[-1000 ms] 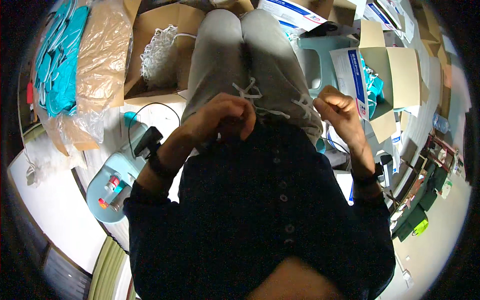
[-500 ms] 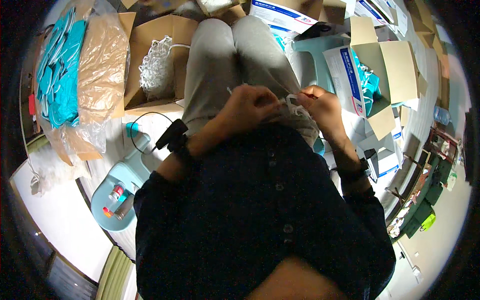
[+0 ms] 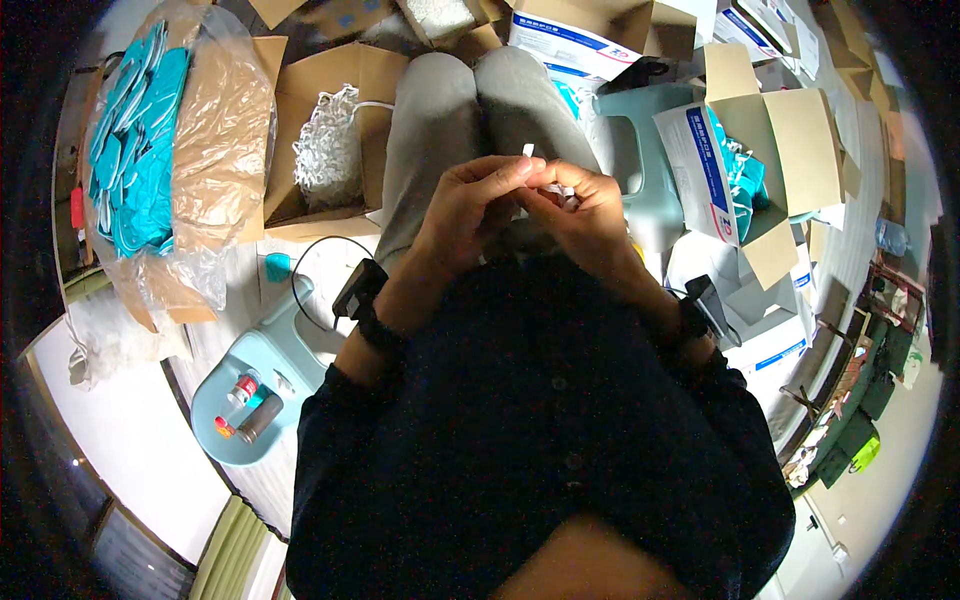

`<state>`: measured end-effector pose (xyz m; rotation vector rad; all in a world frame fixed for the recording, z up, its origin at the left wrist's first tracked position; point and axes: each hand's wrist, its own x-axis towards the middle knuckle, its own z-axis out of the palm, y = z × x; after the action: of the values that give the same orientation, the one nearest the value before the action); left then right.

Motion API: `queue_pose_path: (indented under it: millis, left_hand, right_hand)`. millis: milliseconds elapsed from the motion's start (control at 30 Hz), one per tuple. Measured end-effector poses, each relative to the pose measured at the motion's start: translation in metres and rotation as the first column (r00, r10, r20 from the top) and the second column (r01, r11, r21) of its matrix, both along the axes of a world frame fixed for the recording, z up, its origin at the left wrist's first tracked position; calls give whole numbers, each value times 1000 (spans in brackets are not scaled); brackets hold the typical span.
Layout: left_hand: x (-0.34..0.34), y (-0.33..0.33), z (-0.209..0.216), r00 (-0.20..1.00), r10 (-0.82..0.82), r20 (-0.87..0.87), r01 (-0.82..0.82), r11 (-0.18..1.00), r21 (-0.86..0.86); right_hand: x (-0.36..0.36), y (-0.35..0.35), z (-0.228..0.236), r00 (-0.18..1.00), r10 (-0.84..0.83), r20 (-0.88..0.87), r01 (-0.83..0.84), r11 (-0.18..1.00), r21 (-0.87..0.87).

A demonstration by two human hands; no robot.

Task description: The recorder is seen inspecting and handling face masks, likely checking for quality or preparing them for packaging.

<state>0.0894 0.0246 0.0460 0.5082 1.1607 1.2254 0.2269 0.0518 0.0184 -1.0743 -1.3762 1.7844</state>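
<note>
Above my lap, both hands meet with their fingertips together. My left hand [image 3: 462, 207] is closed, thumb and forefinger pinching a narrow white strap [image 3: 528, 151] whose short end sticks up above the fingertips. My right hand [image 3: 585, 215] touches it from the other side, its fingers curled around a bunched part of the same white material; whether this is one strap or several I cannot tell. Left of my knees, an open carton [image 3: 375, 128] holds a tangled heap of white straps [image 3: 327, 150].
Far left, a plastic-lined carton holds teal, white-edged fabric pieces [image 3: 145, 150]. A pale blue stool [image 3: 235, 365] carries bottles at lower left; another stool [image 3: 665, 165] stands right of my knees. Beside it an open carton [image 3: 690, 165] contains more teal pieces. Further cartons [image 3: 570, 45] stand beyond my knees.
My hands, apart before with a white strap by the right one, have come together. The left hand has risen slightly and the right has moved left. A strap end now points upward between them.
</note>
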Motion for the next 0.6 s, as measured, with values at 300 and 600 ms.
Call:
queue_pose_path:
  millis: [300, 600]
  left_hand:
    - [-15, 3, -36, 929, -41, -367, 131, 965, 225]
    - [-8, -1, -38, 791, -125, -599, 327, 914, 241]
  right_hand:
    - [27, 15, 0, 988, -3, 157, -20, 989, 147]
    - [24, 16, 1, 997, -54, -48, 56, 998, 38]
